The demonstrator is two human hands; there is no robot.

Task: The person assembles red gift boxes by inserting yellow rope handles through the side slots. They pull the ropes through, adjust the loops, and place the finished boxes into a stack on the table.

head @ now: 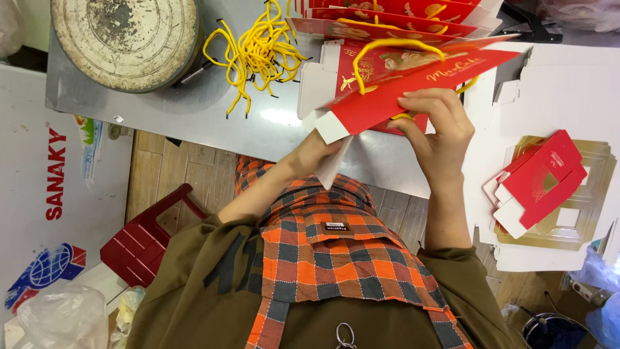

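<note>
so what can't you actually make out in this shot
Head view, the only one:
- Left hand: its fingers are tucked behind the red folded box, so the grip is hidden.
- Right hand: fingertips pinch the box edge beside the yellow cord handle; the contact itself is covered.
- Stack of red boxes: cut off by the top edge.
- Gold card sheets: partly covered by a small red box.

One held red box [413,87], one folded red box [541,181], one round tin [124,40], one red stool [145,239]
</note>
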